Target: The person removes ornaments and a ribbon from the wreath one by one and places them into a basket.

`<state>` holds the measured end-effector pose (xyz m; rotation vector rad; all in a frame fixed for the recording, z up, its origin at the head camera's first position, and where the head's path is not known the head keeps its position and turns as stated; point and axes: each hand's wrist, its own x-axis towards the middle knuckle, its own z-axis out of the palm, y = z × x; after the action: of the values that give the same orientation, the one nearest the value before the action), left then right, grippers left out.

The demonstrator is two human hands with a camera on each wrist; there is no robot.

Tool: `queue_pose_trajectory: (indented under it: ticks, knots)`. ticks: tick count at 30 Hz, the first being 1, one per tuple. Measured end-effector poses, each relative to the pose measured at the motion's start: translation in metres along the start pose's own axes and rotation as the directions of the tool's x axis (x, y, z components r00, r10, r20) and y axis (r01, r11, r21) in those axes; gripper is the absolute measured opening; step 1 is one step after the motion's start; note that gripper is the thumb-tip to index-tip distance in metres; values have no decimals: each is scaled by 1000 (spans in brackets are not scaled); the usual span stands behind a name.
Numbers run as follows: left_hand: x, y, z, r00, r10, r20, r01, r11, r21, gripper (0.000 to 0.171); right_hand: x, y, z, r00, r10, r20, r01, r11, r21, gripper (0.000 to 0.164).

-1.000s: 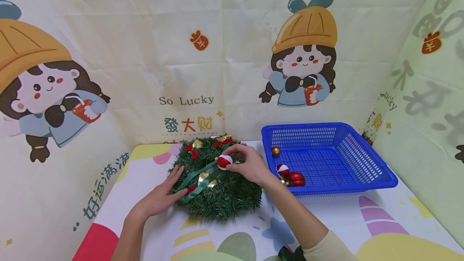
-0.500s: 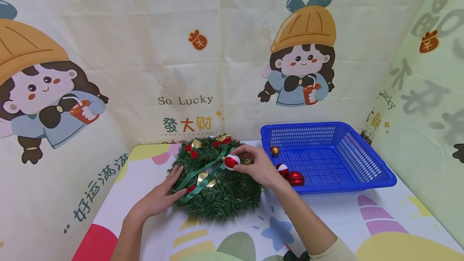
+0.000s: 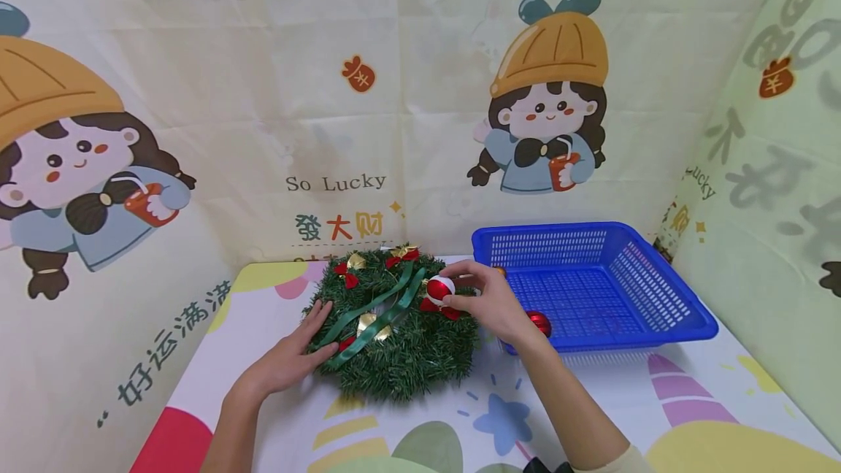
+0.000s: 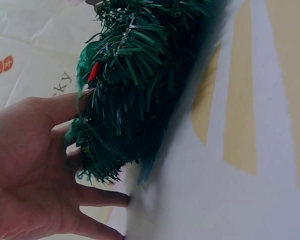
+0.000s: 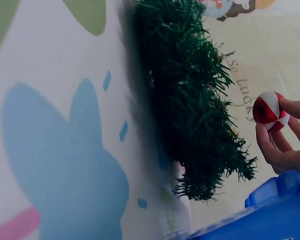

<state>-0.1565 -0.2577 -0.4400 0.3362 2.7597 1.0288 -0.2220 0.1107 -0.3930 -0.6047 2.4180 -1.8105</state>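
Observation:
A green Christmas wreath [image 3: 407,360] with red and gold bows and a green ribbon [image 3: 368,334] lies on the table. My left hand [image 3: 289,356] rests against its left side, fingers spread; in the left wrist view the fingers [image 4: 70,107] reach up to the needles. Between thumb and fingertips my right hand [image 3: 493,305] pinches a red-and-white Christmas bauble [image 3: 439,288] above the wreath's right part. A thin string trails from the bauble [image 5: 270,111] toward the wreath in the right wrist view. Just under the bauble shows a red bow [image 3: 442,307].
To the right stands a blue plastic basket [image 3: 644,340], partly behind my right forearm. Inside it are a red bauble [image 3: 539,323] and a mostly hidden gold one [image 3: 501,271]. A printed cloth backdrop [image 3: 434,130] rises behind the table.
My right hand has carried the bauble rightward from over the wreath's centre, uncovering a red bow. It now hides the red-and-white bauble in the basket. My left hand has stayed put.

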Motion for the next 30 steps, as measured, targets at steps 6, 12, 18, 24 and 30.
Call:
queue_pose_trajectory:
  ticks: [6, 12, 18, 24, 30]
  knots:
    - [-1, 2, -1, 1000, -3, 3, 3, 1000, -7, 85, -3, 2, -10, 1000, 3, -29, -3, 1000, -23, 34]
    - [-1, 2, -1, 1000, -1, 4, 1, 1000, 0, 84, -8, 2, -20, 999, 14, -51, -16, 999, -40, 37]
    - [-1, 1, -1, 1000, -8, 7, 8, 1000, 2, 84, -12, 4, -32, 997, 22, -72, -25, 999, -43, 39]
    - [-2, 3, -1, 1000, -9, 8, 9, 1000, -7, 84, -18, 4, -46, 994, 57, -91, -62, 997, -53, 39]
    - [-2, 4, -2, 1000, -11, 9, 11, 1000, -8, 85, -23, 5, -59, 993, 83, -89, -86, 996, -24, 39]
